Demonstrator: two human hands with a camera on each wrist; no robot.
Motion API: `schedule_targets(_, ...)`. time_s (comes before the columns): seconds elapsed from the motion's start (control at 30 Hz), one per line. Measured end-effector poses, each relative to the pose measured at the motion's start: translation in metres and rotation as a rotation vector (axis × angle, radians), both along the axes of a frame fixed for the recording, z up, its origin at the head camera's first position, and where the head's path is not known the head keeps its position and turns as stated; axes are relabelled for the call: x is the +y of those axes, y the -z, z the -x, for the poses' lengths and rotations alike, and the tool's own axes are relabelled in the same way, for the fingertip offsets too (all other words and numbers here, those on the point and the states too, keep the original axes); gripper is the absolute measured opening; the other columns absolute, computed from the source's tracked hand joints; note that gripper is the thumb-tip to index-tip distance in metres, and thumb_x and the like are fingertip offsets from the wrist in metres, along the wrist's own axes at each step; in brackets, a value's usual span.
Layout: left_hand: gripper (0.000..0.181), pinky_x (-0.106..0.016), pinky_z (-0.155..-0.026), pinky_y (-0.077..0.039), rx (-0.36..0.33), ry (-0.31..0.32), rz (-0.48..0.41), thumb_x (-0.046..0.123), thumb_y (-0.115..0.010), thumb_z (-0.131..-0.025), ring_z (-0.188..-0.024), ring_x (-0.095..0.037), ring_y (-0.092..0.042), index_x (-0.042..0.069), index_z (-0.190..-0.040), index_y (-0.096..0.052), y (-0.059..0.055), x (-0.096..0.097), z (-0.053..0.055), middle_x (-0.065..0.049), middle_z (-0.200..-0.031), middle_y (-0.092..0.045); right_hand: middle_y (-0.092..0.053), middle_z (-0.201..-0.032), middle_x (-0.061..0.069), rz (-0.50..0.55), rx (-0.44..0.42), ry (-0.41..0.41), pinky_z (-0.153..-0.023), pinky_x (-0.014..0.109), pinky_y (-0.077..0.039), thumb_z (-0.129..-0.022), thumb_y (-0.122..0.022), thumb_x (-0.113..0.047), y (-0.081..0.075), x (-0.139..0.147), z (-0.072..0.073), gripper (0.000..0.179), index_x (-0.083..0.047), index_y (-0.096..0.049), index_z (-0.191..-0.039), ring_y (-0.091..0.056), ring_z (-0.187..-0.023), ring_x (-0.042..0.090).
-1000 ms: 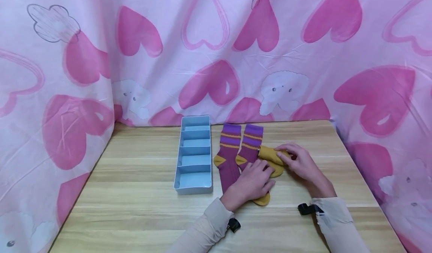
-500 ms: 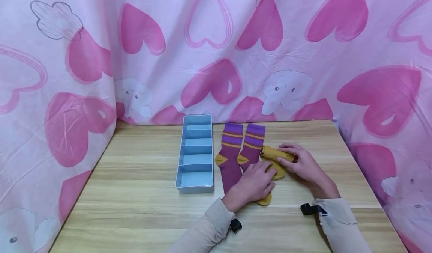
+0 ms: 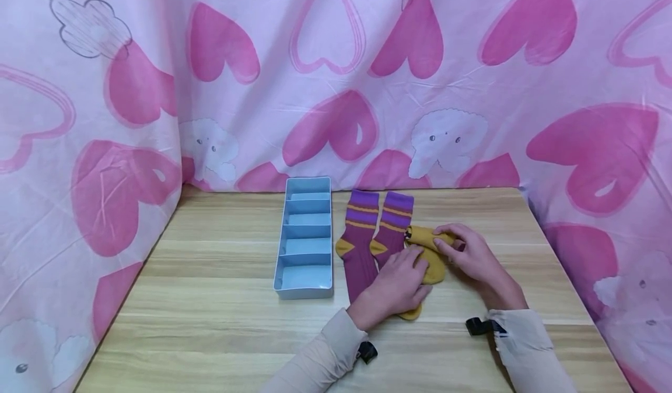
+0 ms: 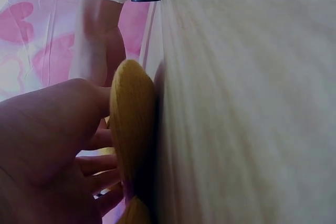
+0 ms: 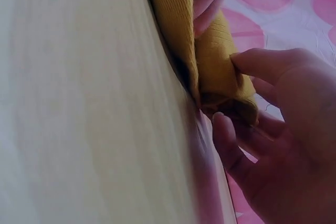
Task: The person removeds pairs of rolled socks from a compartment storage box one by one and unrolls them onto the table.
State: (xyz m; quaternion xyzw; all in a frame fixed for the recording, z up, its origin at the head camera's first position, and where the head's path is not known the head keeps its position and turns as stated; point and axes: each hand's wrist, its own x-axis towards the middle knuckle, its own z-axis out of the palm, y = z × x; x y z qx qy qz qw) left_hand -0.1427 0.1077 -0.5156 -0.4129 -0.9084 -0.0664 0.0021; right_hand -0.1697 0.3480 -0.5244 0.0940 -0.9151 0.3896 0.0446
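The right hand [image 3: 467, 254] is curled, thumb and fingers closed around the near end of a rolled mustard sock [image 3: 433, 270]; in the right wrist view, the roll's open end sits within that grip. The left hand [image 3: 398, 280] lies palm down with its grip loose, fingers gently bent and spread, their tips resting on the same mustard fabric while the palm covers the lower part of the purple socks [image 3: 360, 253]. The mustard bundle sits on the tabletop [image 3: 210, 299] just right of that pair, touching the nearer one — its upper part rolled, a rounded flap spread flat below.

To the left of the socks stands a light blue tray [image 3: 305, 294], long and upright, near them but apart. Three dividers split it into four compartments in a row, and the pale floor of each shows. Behind everything hangs a pink curtain [image 3: 252, 113] printed with hearts — some filled, some outlined.
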Motion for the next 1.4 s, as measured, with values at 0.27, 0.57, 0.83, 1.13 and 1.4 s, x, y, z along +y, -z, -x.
schedule_targets(0.27,0.038,-0.034,-0.117,-0.050,-0.023,0.031,-0.040,0.048,-0.059,-0.109,-0.140,-0.017,-0.057,0.023,-0.137,-0.064,0.003,-0.001,-0.001,-0.002,-0.148,-0.059,-0.068,-0.140,0.014,-0.084,-0.080,-0.002,-0.098,0.030,-0.049,-0.098,-0.083,-0.033,0.001,0.005,-0.004,0.041,-0.011,-0.074,-0.131,-0.062,-0.123,0.030)
schedule_targets(0.57,0.038,-0.031,-0.112,-0.052,0.003,0.035,-0.027,0.050,-0.061,-0.108,-0.134,-0.016,-0.058,0.025,-0.136,-0.066,0.001,-0.001,-0.003,0.000,-0.145,-0.059,-0.071,-0.136,0.014,-0.082,-0.014,0.020,-0.100,0.023,-0.047,-0.097,-0.083,-0.029,0.005,0.007,-0.001,0.038,-0.011,-0.074,-0.129,-0.065,-0.125,0.033)
schedule_targets(0.83,0.037,-0.031,-0.109,-0.053,-0.003,0.042,-0.027,0.048,-0.063,-0.108,-0.133,-0.016,-0.059,0.024,-0.136,-0.067,-0.002,-0.003,-0.003,-0.001,-0.146,-0.059,-0.070,-0.120,0.011,-0.043,0.091,0.035,-0.081,0.023,-0.055,-0.097,-0.083,-0.014,0.002,0.003,0.000,0.025,-0.014,-0.071,-0.118,-0.068,-0.105,0.027)
schedule_targets(1.13,0.038,-0.031,-0.109,-0.054,-0.014,0.043,-0.017,0.049,-0.062,-0.108,-0.133,-0.016,-0.059,0.026,-0.138,-0.066,-0.003,-0.002,0.000,0.001,-0.145,-0.059,-0.073,-0.126,0.014,-0.096,0.042,0.062,-0.105,0.047,-0.049,-0.096,-0.085,-0.023,0.000,0.001,0.002,0.033,-0.012,-0.075,-0.126,-0.066,-0.122,0.033)
schedule_targets(1.4,0.038,-0.031,-0.109,-0.053,-0.033,0.048,-0.016,0.049,-0.062,-0.108,-0.132,-0.016,-0.058,0.027,-0.139,-0.064,-0.003,-0.002,0.003,0.002,-0.146,-0.058,-0.074,-0.127,0.019,-0.108,0.026,0.060,-0.107,0.057,-0.049,-0.093,-0.087,-0.015,0.002,-0.002,0.003,0.036,-0.006,-0.073,-0.125,-0.067,-0.123,0.039)
